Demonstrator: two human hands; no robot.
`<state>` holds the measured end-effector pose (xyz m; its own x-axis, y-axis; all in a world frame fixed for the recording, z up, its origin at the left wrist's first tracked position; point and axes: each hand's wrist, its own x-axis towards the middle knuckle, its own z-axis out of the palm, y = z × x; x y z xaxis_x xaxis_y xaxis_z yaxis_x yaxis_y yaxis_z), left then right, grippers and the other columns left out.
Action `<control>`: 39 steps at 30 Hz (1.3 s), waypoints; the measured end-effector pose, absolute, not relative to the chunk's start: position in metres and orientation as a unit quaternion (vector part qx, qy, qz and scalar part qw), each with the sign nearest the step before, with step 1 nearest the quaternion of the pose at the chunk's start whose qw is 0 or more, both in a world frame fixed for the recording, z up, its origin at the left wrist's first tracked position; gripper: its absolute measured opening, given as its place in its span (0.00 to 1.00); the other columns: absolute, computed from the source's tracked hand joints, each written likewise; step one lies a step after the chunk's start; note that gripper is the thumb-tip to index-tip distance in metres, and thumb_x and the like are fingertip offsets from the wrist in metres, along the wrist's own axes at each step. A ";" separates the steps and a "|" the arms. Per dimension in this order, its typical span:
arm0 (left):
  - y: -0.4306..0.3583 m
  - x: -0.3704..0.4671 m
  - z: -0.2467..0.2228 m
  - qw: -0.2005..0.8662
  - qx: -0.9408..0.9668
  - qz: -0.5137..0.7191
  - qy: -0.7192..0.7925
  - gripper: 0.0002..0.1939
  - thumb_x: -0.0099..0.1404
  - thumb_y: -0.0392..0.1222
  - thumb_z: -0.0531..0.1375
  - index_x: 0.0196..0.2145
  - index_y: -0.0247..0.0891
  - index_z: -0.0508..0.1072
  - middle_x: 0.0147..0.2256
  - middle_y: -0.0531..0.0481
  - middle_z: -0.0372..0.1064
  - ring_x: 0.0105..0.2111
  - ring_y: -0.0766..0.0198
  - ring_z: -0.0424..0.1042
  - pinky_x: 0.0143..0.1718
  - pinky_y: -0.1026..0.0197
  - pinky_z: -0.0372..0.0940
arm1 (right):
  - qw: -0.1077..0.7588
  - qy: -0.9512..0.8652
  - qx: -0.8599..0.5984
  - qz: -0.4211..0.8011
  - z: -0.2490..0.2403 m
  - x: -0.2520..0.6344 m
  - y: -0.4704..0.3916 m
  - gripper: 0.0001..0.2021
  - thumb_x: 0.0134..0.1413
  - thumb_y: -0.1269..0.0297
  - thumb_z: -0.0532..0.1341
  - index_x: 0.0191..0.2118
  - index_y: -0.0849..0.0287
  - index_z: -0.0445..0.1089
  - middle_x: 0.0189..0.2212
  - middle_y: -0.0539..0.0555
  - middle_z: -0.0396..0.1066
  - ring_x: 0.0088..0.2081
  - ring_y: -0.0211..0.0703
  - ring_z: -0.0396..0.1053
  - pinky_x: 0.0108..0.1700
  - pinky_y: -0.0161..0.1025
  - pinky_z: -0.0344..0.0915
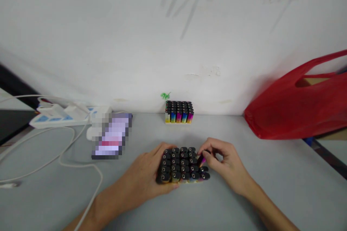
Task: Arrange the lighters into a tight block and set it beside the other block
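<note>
Head view, left to right. White power strip (58, 115) with blue switches sits far left on the pale grey worktop (271, 187), by the wall; white cables (67, 151) loop off it toward the near edge. Just right of it lies a pixelated flat rectangle (112, 136), likely a phone, not legible.

Centre: left hand (148, 178) is cupped against the left side of a tight block of black-capped, rainbow-bodied cigarette lighters (181, 166) standing upright on the worktop. Its fingers are curled round the block's edge, bracing it, not closed on any single piece.

Right hand (226, 164) is at the block's right side. Thumb and forefinger pinch one loose lighter (202, 159) with a purple body, tilted, touching the block's right edge.

Progress, as a judgement: the block looks nearly complete. Rows are full on the left and middle; the right column looks a piece short about where the pinched lighter sits, though it is hard to tell. A second, smaller-looking finished block of lighters (179, 112) stands against the white wall (173, 43), well apart behind the hands, so one set looks done.

Far right: red plastic bag (298, 108) slumped on the worktop against the wall, contents hidden.
</note>
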<state>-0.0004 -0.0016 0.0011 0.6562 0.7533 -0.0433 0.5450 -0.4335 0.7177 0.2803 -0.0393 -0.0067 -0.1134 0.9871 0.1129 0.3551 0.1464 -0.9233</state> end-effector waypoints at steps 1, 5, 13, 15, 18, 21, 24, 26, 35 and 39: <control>-0.001 0.000 0.001 0.363 0.835 0.142 0.390 0.33 0.64 0.42 0.75 0.63 0.50 0.68 0.59 0.49 0.76 0.56 0.47 0.79 0.56 0.50 0.73 | 0.407 -0.634 -0.531 0.388 -0.008 0.280 -0.039 0.07 0.66 0.63 0.64 0.38 0.57 0.80 0.26 0.47 0.67 0.30 0.41 0.62 0.35 0.40 0.61; -0.001 0.001 0.002 0.362 0.834 0.139 0.393 0.34 0.63 0.42 0.75 0.63 0.50 0.68 0.59 0.49 0.76 0.57 0.46 0.78 0.57 0.49 0.73 | 0.408 -0.623 -0.538 0.395 -0.009 0.280 -0.040 0.08 0.67 0.60 0.65 0.37 0.57 0.79 0.25 0.46 0.62 0.30 0.40 0.60 0.33 0.39 0.59; -0.002 0.001 0.006 0.372 0.829 0.136 0.395 0.33 0.63 0.40 0.75 0.62 0.49 0.68 0.59 0.50 0.76 0.57 0.48 0.79 0.56 0.51 0.73 | 0.408 -0.600 -0.494 0.479 -0.002 0.283 -0.037 0.15 0.67 0.50 0.70 0.39 0.58 0.82 0.25 0.47 0.66 0.29 0.39 0.62 0.31 0.37 0.59; -0.001 0.002 0.006 0.374 0.829 0.136 0.394 0.33 0.64 0.40 0.75 0.62 0.49 0.68 0.59 0.49 0.76 0.57 0.48 0.78 0.57 0.51 0.72 | 0.407 -0.586 -0.482 0.508 -0.003 0.285 -0.036 0.17 0.66 0.47 0.71 0.39 0.58 0.83 0.24 0.48 0.69 0.27 0.38 0.61 0.29 0.37 0.58; -0.001 0.001 0.005 0.374 0.829 0.140 0.391 0.32 0.64 0.41 0.74 0.62 0.49 0.68 0.58 0.49 0.76 0.56 0.47 0.79 0.56 0.50 0.72 | 0.409 -0.564 -0.469 0.543 -0.005 0.285 -0.032 0.20 0.67 0.45 0.70 0.35 0.59 0.82 0.25 0.50 0.73 0.25 0.36 0.62 0.26 0.36 0.56; -0.002 0.001 0.004 0.374 0.829 0.140 0.391 0.31 0.64 0.42 0.74 0.61 0.49 0.69 0.57 0.49 0.77 0.56 0.47 0.79 0.55 0.50 0.72 | 0.406 -0.549 -0.450 0.576 -0.006 0.285 -0.031 0.18 0.65 0.46 0.72 0.40 0.58 0.82 0.24 0.47 0.71 0.23 0.35 0.61 0.24 0.34 0.55; -0.002 0.001 0.004 0.374 0.828 0.136 0.396 0.32 0.64 0.42 0.75 0.61 0.49 0.69 0.57 0.49 0.77 0.56 0.45 0.79 0.54 0.49 0.72 | 0.392 -0.539 -0.420 0.616 -0.005 0.285 -0.031 0.18 0.60 0.48 0.76 0.46 0.56 0.79 0.22 0.42 0.65 0.22 0.33 0.58 0.24 0.33 0.53; -0.002 0.001 0.005 0.372 0.828 0.136 0.396 0.32 0.64 0.42 0.75 0.61 0.49 0.68 0.57 0.48 0.77 0.56 0.46 0.79 0.54 0.49 0.72 | 0.390 -0.534 -0.411 0.628 -0.005 0.285 -0.030 0.18 0.60 0.49 0.76 0.46 0.55 0.75 0.21 0.40 0.63 0.21 0.33 0.55 0.24 0.32 0.52; -0.002 0.000 0.003 0.367 0.833 0.144 0.388 0.33 0.64 0.41 0.75 0.62 0.50 0.68 0.59 0.49 0.75 0.58 0.47 0.78 0.58 0.50 0.71 | 0.414 -0.546 -0.475 0.553 -0.011 0.292 -0.024 0.23 0.65 0.43 0.71 0.32 0.58 0.71 0.21 0.43 0.64 0.21 0.33 0.56 0.25 0.33 0.53; -0.002 0.000 0.002 0.361 0.836 0.147 0.387 0.32 0.64 0.42 0.75 0.61 0.50 0.68 0.58 0.49 0.76 0.56 0.48 0.79 0.55 0.51 0.73 | 0.370 -0.556 -0.448 0.595 -0.009 0.287 -0.031 0.22 0.65 0.42 0.71 0.35 0.58 0.73 0.25 0.46 0.69 0.24 0.34 0.61 0.26 0.33 0.56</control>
